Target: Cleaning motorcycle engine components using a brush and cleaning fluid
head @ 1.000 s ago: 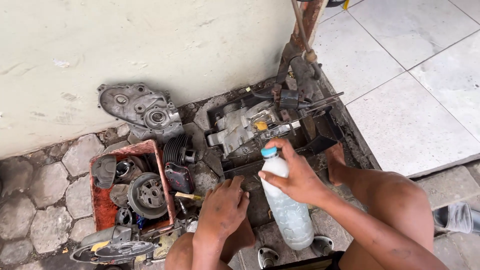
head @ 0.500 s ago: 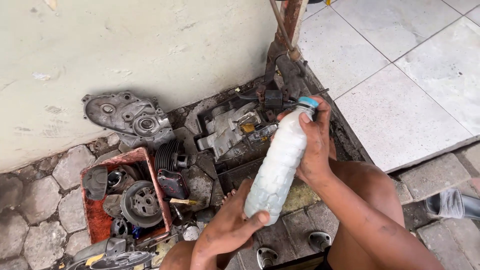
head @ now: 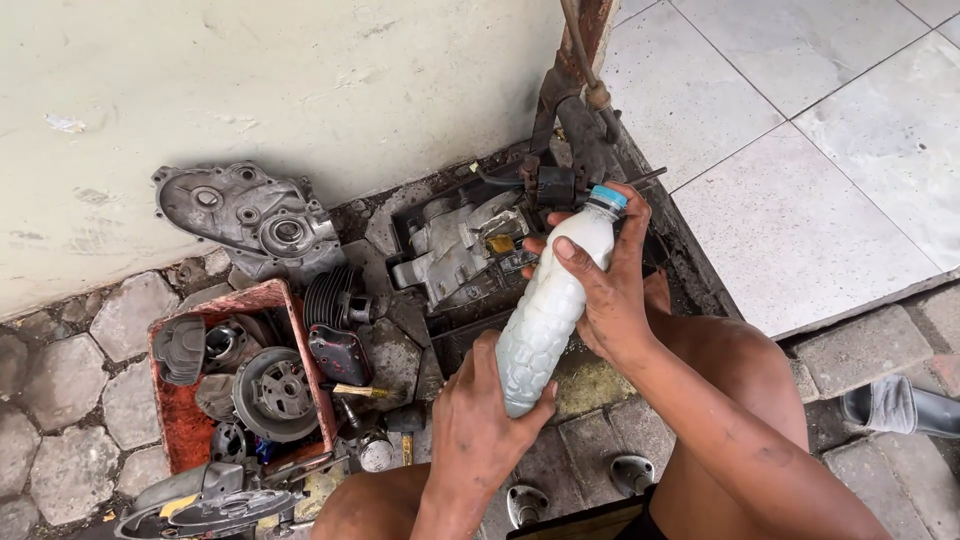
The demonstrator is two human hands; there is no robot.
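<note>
I am gripping a milky plastic bottle (head: pixel 548 312) in both hands, left hand (head: pixel 478 420) clasping its base, right hand (head: pixel 605 290) its neck, long axis tilting cap-first toward the engine block (head: pixel 455 250).

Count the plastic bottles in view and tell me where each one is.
1. The plastic bottle with a blue cap is tilted over the engine part, the right hand around its upper half, the left hand at its base. Others may be hidden among the parts.
</note>
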